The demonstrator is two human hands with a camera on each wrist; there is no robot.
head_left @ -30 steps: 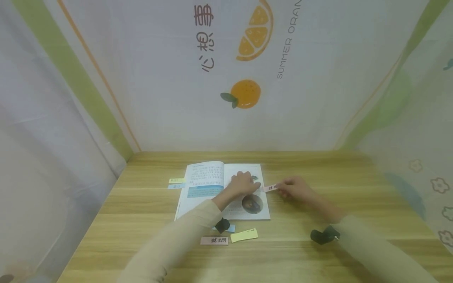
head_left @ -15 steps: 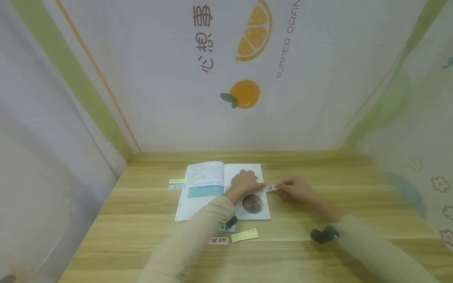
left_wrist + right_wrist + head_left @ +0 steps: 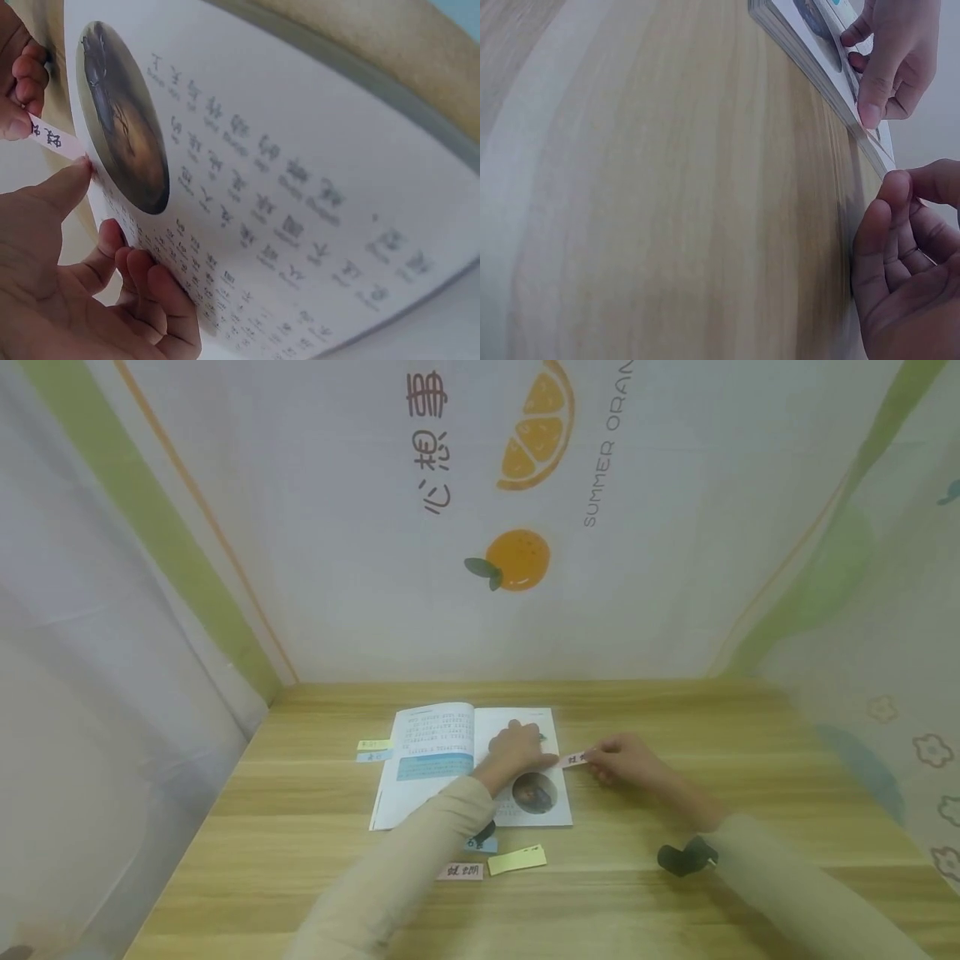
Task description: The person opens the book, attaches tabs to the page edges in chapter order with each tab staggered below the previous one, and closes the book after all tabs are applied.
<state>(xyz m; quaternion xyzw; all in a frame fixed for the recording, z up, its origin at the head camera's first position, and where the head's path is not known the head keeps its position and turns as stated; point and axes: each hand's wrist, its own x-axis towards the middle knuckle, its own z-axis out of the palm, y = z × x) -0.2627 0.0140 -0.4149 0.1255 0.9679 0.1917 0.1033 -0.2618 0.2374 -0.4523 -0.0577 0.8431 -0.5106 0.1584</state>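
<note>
An open book (image 3: pixel 435 802) lies on the wooden table. At its right edge, my right hand (image 3: pixel 625 763) pinches the outer end of a pink sticky note (image 3: pixel 573 760) with handwritten characters between thumb and fingers. My left hand (image 3: pixel 517 750) rests over the right page, its thumb pressing the note's inner end at the page edge. In the left wrist view, that thumb (image 3: pixel 71 184) meets the pink strip, while the other fingers bend loosely against the printed page. A round picture (image 3: pixel 535 793) shows just below the left hand.
Yellow (image 3: pixel 374 745) and blue (image 3: pixel 373 756) tabs stick out from the book's left edge. In front of the book lie a blue strip (image 3: pixel 483 845), a yellow strip (image 3: pixel 517 859) and a pink strip (image 3: pixel 462 871). The left sleeve partly covers the blue and pink ones.
My left hand has shifted slightly right, and its thumb has come down onto the note's inner end. The left forearm has swung right over the pink strip. My right hand stays almost still.
</note>
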